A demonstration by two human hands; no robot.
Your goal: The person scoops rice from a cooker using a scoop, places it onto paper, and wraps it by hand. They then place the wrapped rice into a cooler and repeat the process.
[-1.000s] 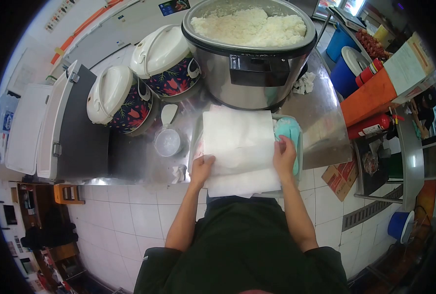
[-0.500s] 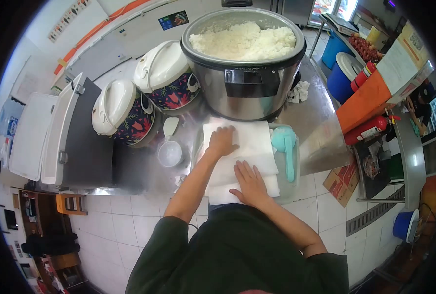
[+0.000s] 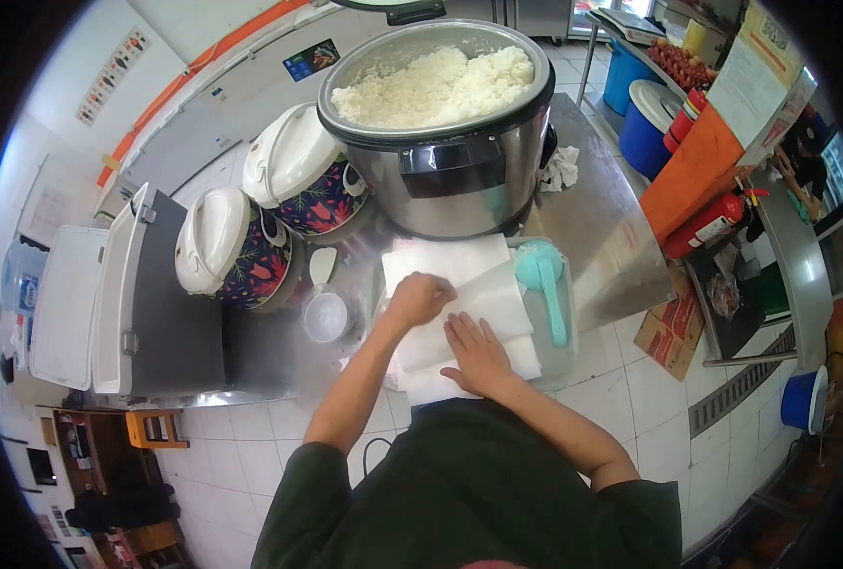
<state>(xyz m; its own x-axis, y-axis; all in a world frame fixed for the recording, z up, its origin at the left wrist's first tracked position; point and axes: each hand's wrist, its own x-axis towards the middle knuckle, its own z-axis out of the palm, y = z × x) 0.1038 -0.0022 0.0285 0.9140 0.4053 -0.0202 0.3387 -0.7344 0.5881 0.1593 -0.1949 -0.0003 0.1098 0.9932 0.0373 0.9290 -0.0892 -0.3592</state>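
One fisheye view worn on the person's head, faced forward and steeply down, sat close above the steel counter point(image 3: 611, 237), left hand point(image 3: 420, 299) and right hand point(image 3: 478, 351) lay mid-frame

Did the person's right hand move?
Yes. The right hand left the teal scoop and slid toward the person, onto the white paper.

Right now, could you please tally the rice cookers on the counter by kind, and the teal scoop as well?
Large steel cooker, open and full of rice: 1
Floral cookers with white lids shut: 2
Teal scoop: 1
Total: 4
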